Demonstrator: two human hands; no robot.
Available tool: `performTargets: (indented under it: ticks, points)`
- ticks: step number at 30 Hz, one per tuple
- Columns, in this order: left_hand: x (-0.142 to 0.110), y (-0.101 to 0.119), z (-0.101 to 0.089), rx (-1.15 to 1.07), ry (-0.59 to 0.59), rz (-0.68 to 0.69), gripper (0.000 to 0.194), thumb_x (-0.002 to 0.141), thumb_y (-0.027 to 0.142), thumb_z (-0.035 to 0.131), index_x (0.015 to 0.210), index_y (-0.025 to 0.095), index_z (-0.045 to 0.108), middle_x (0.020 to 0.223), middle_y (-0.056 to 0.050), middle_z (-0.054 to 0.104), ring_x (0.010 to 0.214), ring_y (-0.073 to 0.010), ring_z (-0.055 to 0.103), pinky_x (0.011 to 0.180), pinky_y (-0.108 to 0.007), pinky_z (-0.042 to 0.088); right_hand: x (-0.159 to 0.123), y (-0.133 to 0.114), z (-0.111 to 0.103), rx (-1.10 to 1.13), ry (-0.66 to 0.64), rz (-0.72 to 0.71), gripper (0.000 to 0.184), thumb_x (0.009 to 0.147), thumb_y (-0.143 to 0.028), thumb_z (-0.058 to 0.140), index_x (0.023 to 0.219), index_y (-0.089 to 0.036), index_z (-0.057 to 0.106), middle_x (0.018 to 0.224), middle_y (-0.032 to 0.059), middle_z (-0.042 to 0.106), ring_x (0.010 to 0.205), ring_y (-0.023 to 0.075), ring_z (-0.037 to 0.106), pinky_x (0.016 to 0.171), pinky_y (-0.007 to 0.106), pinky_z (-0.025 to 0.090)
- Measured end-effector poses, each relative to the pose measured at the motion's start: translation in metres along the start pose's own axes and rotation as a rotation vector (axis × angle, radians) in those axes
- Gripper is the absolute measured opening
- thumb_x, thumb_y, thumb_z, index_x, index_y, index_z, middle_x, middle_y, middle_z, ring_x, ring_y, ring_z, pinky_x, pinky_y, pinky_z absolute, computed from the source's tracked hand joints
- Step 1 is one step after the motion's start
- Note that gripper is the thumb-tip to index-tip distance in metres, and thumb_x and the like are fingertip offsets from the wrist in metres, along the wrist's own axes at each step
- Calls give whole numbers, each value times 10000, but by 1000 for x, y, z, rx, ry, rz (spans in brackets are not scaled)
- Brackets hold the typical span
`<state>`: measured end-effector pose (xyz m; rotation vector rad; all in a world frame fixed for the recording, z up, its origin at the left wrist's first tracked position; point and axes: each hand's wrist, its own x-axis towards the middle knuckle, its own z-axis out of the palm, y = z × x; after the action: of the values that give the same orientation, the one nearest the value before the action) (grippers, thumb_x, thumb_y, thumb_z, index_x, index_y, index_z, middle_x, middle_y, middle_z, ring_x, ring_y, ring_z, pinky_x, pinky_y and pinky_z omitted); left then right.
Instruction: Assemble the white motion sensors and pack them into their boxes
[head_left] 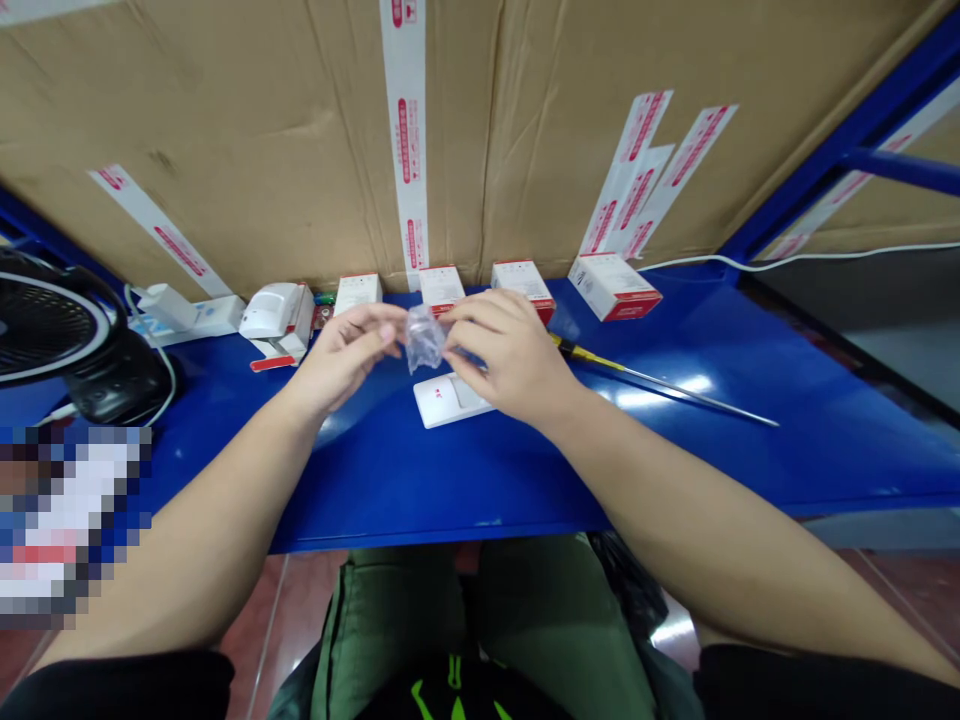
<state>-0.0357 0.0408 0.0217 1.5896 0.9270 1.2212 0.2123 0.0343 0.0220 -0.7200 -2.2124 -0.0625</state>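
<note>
Clear plastic bag (pixel 424 338): left hand (pixel 341 358) and right hand (pixel 510 350) grasp it by fingertip pinch, just above white switch plate (pixel 442 405).

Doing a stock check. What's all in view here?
clear plastic bag: one, transparent, centre
white plate: one, white, below the bag
small boxes: four, white and red, along the back
plastic device: one, white, back left
power strip: one, white, further left
fan: one, black, far left
screwdriver: one, yellow and black, right of centre
bench: one, blue, under these
cardboard carton: one, tan, behind the bench
left hand and right hand: two, bare, pinching the bag
</note>
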Motion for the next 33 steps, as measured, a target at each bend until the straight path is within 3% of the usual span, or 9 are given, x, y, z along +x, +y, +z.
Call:
performTargets:
  ticks: [3, 6, 10, 16, 21, 23, 26, 29, 33]
  points:
    - [7, -9, -25, 491, 334, 188, 169, 805, 342, 801, 929, 237, 755, 993, -78, 724, 956, -258, 685, 939, -412, 598, 1, 6, -10, 71, 19, 249, 122, 928, -202, 561, 824, -257, 528, 898, 55, 720, 895, 246, 676, 863, 423, 517]
    - [13, -23, -50, 879, 374, 200, 239, 712, 267, 809, 937, 249, 730, 960, -102, 679, 1081, -372, 667, 1095, -544, 538, 3, 14, -17, 210, 90, 533, 108, 886, -215, 572, 862, -268, 481, 842, 16, 642, 770, 201, 645, 745, 368, 518]
    - [18, -37, -63, 961, 356, 98, 263, 691, 311, 806, 880, 266, 629, 803, -67, 638, 995, -389, 681, 1002, -510, 578, 6, 19, -18, 379, 165, 743, 112, 881, -214, 547, 956, -282, 498, 867, -7, 583, 728, 172, 655, 653, 319, 509]
    - [21, -32, -69, 917, 454, 7, 271, 591, 108, 751, 771, 272, 632, 638, -11, 567, 825, -359, 688, 856, -461, 581, 6, 21, -18, 276, 172, 635, 84, 859, -181, 569, 883, -256, 538, 816, -14, 558, 659, 146, 549, 628, 318, 448]
    - [18, -21, -63, 811, 507, 86, 197, 723, 91, 713, 849, 238, 677, 711, 1, 611, 680, -237, 626, 737, -362, 549, 4, 25, -12, 357, 168, 709, 87, 885, -226, 618, 971, -240, 613, 934, 21, 644, 757, 176, 641, 709, 354, 551]
    - [15, -18, -56, 677, 531, 153, 173, 798, 129, 737, 934, 227, 694, 824, -3, 648, 610, -170, 584, 662, -315, 532, 3, 24, -10, 399, 166, 720, 112, 886, -252, 643, 998, -235, 644, 997, 41, 689, 850, 205, 688, 785, 387, 601]
    - [12, -12, -42, 405, 532, 231, 171, 898, 251, 781, 1042, 238, 689, 977, -17, 658, 570, -110, 560, 542, -267, 515, 3, 19, -7, 442, 188, 625, 166, 884, -282, 677, 1040, -228, 687, 1117, 79, 727, 1041, 263, 727, 923, 453, 634]
    - [11, -8, -26, 183, 530, 225, 196, 928, 347, 795, 1046, 250, 674, 933, -21, 610, 668, -136, 598, 522, -243, 569, 1, 13, -5, 458, 270, 486, 259, 903, -297, 682, 1149, -221, 711, 1190, 107, 711, 1174, 297, 717, 1020, 504, 637]
    - [10, -6, -5, 69, 513, 172, 152, 917, 330, 772, 1024, 253, 695, 849, -11, 575, 739, -155, 593, 569, -229, 612, -3, -1, -4, 462, 310, 337, 414, 958, -259, 626, 1367, -250, 688, 1276, 114, 627, 1171, 287, 711, 1022, 525, 665]
